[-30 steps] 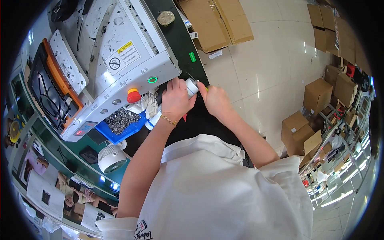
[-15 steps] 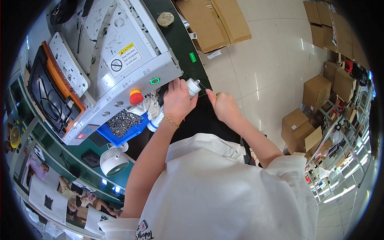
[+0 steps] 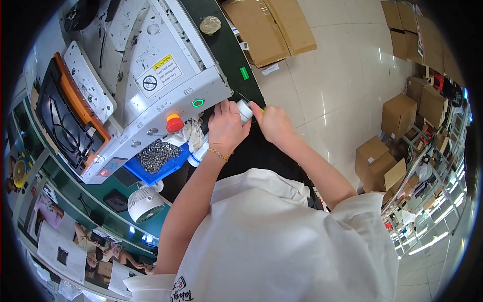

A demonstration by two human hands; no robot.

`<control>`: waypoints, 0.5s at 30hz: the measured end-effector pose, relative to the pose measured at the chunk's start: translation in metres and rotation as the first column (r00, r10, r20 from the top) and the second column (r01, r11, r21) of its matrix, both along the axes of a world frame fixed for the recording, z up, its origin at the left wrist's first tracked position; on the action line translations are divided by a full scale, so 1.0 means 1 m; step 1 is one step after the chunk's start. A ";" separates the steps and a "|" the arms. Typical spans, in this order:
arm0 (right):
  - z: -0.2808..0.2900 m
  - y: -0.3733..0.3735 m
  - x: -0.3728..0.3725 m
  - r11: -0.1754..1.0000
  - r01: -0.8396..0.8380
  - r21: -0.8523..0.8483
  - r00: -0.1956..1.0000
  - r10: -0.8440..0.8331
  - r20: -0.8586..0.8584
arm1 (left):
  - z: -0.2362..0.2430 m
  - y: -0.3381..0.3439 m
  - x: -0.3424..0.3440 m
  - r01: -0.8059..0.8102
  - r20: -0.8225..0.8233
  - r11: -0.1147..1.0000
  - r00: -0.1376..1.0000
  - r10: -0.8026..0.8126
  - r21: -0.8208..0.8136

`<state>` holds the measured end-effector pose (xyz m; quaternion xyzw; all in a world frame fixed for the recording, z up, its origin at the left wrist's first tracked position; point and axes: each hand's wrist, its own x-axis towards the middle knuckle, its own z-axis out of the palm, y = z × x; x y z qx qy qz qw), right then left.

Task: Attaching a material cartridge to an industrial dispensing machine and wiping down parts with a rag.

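My left hand (image 3: 225, 127) is wrapped round a white cylindrical bottle (image 3: 245, 111), which lies slanted at the machine's front corner. Its far end carries a grey-white cap or nozzle; the near end (image 3: 196, 158) shows a blue rim below my wrist. Pressed up to the capped end, my right hand (image 3: 275, 125) grips a tool with a yellow-green handle (image 3: 262, 110). The tool's thin dark shaft (image 3: 242, 95) reaches past the cap, up and to the left. Most of the handle is hidden in my fist, so its exact kind cannot be made out.
A grey machine (image 3: 166, 108) with a red knob (image 3: 174, 123) and green-lit button (image 3: 197, 102) stands left. Before it are a blue tray (image 3: 168, 171) of small metal parts, a crumpled white cloth (image 3: 189, 135) and a white fan (image 3: 145, 203). Cartons (image 3: 271, 30) lie right; people sit lower left.
My right hand has moved slightly left, closing up to the bottle's capped end, and the tool's shaft has swung to point up and left across it. My left hand keeps its hold.
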<state>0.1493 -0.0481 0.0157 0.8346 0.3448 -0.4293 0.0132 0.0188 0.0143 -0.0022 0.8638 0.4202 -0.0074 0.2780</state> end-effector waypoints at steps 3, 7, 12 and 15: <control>0.002 0.001 -0.005 1.000 -0.017 0.003 1.000 0.017 0.009 | -0.001 -0.003 -0.007 0.002 -0.018 1.000 1.000 -0.003 -0.026; 0.017 -0.026 0.002 0.996 -0.011 -0.094 1.000 0.011 -0.002 | 0.002 -0.004 -0.006 -0.001 0.005 1.000 1.000 0.001 -0.024; 0.004 0.007 0.002 0.999 -0.012 -0.037 1.000 0.012 -0.010 | -0.001 0.001 -0.002 0.016 0.008 1.000 1.000 -0.015 -0.020; -0.006 -0.007 -0.005 1.000 -0.026 0.017 1.000 0.026 -0.007 | -0.002 -0.002 -0.007 0.014 0.005 1.000 1.000 -0.014 -0.028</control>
